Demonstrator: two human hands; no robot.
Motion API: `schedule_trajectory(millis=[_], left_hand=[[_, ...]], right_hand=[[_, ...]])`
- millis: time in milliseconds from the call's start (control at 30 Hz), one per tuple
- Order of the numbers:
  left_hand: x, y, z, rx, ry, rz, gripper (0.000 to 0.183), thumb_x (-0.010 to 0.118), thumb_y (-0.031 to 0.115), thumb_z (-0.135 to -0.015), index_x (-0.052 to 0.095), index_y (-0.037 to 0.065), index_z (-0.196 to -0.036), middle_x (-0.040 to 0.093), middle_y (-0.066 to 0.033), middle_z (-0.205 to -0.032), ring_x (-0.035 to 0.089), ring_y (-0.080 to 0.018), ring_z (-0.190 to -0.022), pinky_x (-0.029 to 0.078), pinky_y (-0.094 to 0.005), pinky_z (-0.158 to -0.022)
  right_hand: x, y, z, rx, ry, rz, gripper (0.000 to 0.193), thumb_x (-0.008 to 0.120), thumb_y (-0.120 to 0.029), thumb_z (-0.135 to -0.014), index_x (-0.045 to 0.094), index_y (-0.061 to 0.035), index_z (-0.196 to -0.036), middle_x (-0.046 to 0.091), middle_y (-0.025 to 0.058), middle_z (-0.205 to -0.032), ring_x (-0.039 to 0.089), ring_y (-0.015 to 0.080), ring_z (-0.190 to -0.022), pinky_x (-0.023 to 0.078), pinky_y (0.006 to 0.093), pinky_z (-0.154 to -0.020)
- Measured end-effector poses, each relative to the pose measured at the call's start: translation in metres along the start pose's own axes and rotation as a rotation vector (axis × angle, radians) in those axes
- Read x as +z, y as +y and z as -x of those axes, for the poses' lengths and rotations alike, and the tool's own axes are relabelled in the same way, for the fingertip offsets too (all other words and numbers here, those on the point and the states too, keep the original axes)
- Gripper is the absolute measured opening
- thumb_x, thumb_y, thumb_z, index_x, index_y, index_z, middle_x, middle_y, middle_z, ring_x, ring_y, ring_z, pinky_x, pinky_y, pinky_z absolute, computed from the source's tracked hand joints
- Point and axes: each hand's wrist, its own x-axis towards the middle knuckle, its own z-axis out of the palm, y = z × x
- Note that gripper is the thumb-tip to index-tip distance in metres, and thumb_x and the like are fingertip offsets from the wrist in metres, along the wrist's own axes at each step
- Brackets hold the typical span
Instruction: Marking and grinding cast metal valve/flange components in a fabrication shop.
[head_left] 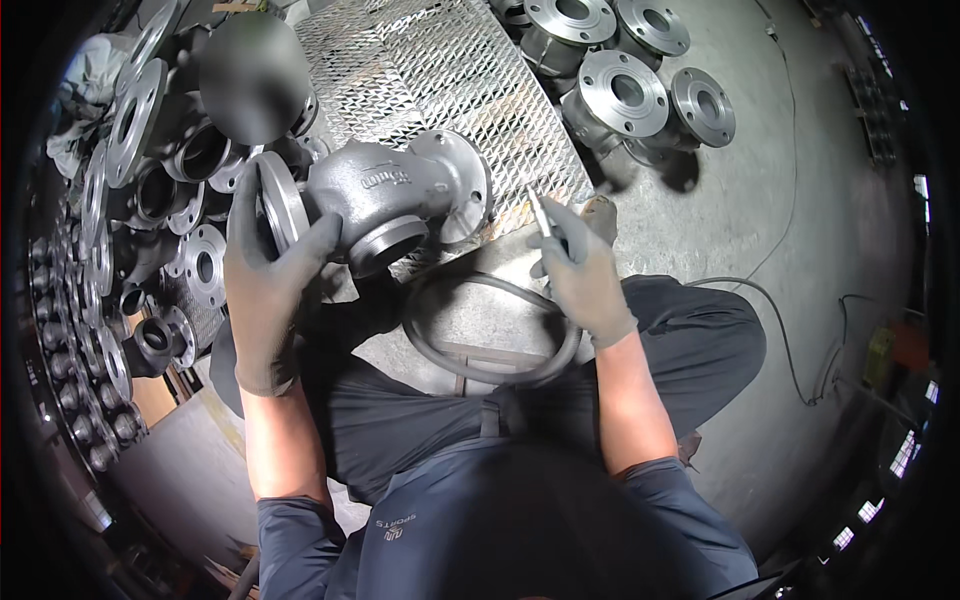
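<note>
A grey cast-metal valve body (pixel 375 185) with round end flanges lies tilted on the near edge of a metal-mesh work surface (pixel 450 75). My gloved left hand (pixel 272 265) grips its left flange, fingers behind the disc and thumb reaching toward the body. The open neck of the casting points down toward my lap. To the right, apart from the valve body, my gloved right hand (pixel 585 270) is closed round a slim silver pen-shaped tool (pixel 541 214), its tip pointing up and away. The tool's exact kind cannot be made out.
Several flanged castings (pixel 205 265) crowd the left side. More flanged castings (pixel 622 92) stand on the floor at the far right. A black hose (pixel 425 345) loops before my lap, and a thin cable (pixel 795 130) trails over the concrete floor at right.
</note>
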Motion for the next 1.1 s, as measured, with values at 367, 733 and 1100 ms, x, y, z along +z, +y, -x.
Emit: schedule_trajectory(millis=[367, 733, 1100], left_hand=[[-0.004, -0.016, 0.009, 0.241, -0.031, -0.349, 0.116, 0.092, 0.020, -0.075, 0.035, -0.005, -0.172, 0.058, -0.0220, -0.161, 0.060, -0.0263, -0.143, 0.048, -0.0408, -0.120], [-0.001, -0.015, 0.005, 0.248, -0.036, -0.382, 0.118, 0.092, 0.019, -0.074, 0.033, -0.002, -0.174, 0.053, -0.0198, -0.168, 0.056, -0.0265, -0.148, 0.043, -0.0422, -0.126], [-0.002, -0.014, 0.002, 0.305, -0.046, -0.442, 0.120, 0.094, 0.024, -0.075, 0.032, -0.005, -0.174, 0.049, -0.0193, -0.170, 0.053, -0.0274, -0.151, 0.041, -0.0426, -0.127]], right_hand=[[0.043, -0.003, -0.026, -0.184, -0.100, 0.118, 0.050, 0.063, -0.008, -0.105, 0.062, -0.0025, -0.155, 0.078, 0.0248, -0.112, 0.078, 0.0322, -0.099, 0.059, 0.0428, -0.091], [0.076, -0.004, -0.049, -0.335, -0.083, 0.225, 0.060, 0.057, 0.000, -0.103, 0.054, -0.0042, -0.162, 0.075, 0.0295, -0.127, 0.076, 0.0431, -0.118, 0.058, 0.0486, -0.105], [0.087, 0.014, -0.043, -0.326, -0.035, 0.169, 0.059, 0.056, 0.004, -0.102, 0.054, 0.0006, -0.161, 0.072, 0.0277, -0.133, 0.072, 0.0416, -0.127, 0.055, 0.0452, -0.110]])
